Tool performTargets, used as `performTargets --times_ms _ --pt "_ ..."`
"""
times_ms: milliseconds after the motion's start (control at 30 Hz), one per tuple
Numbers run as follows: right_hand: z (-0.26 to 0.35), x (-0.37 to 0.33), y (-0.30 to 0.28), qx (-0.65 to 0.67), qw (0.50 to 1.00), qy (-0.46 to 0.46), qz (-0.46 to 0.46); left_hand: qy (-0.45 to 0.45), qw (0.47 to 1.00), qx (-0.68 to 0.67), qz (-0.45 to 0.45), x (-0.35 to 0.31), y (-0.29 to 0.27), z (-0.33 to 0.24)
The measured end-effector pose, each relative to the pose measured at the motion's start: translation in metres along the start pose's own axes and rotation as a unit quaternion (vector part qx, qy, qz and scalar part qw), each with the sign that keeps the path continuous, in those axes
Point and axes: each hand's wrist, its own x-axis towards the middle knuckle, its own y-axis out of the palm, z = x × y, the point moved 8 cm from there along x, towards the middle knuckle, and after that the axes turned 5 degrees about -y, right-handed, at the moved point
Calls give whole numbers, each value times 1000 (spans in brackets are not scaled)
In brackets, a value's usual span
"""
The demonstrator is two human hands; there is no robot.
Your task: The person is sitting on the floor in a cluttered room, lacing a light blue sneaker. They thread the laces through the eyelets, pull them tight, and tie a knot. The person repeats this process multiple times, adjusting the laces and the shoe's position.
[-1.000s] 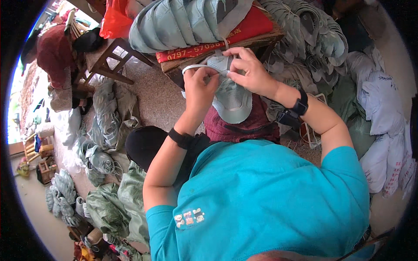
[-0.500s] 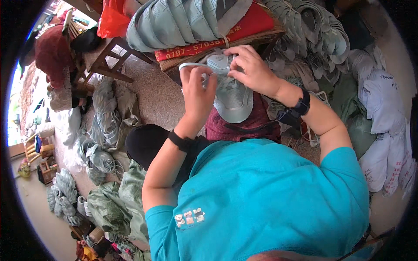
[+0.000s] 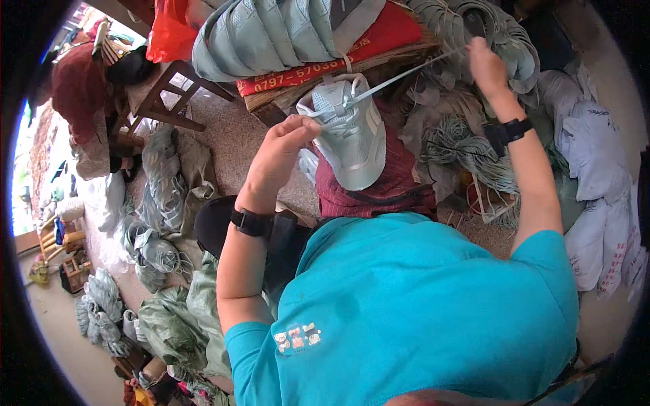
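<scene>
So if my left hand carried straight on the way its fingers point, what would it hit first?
Probably the pale grey shoe, on the side facing the hand: it sits just beyond the fingers of your left hand, though depth is hard to judge.

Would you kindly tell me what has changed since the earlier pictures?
The right hand has swung up and to the right, drawing a pale lace out taut from the shoe. The left hand has shifted slightly left and down. The shoe remains over the maroon cloth, its toe toward the person.
</scene>
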Motion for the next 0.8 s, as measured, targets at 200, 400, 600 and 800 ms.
performTargets --times_ms 200,400,600,800 --pt "-91 -4 -27 -86 982 153 68 185 889 350 -231 2 -30 -4" --pt "21 26 -27 70 992 -104 7 255 899 219 -279 -16 -23 12" --pt "238 -22 -65 410 855 -283 144 334 838 335 -270 -25 14 -10" --pt "253 -24 -47 413 839 -291 203 330 841 357 -239 -30 31 -16"
